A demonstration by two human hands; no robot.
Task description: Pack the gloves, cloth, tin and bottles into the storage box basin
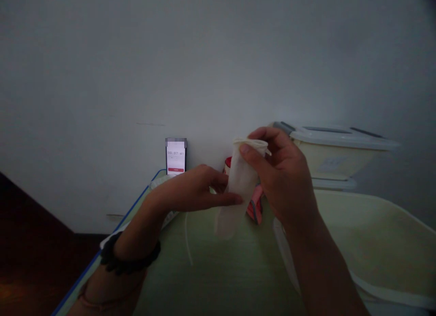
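My right hand (284, 180) pinches the top edge of a small whitish cloth pouch (238, 189), which hangs upright above the table. My left hand (192, 189) grips the same pouch lower down on its left side, fingers pressed against the cloth. A black band sits on my left wrist. Behind the pouch a red and pink object (255, 207) shows in part, mostly hidden by my hands. A thin white cord (187, 239) lies on the table below my left hand.
The pale green table (218, 275) has a blue edge on the left. A phone (175, 157) with a lit screen leans on the white wall. A large cream tub (374, 234) stands at right, with a lidded cream container (334, 152) behind it.
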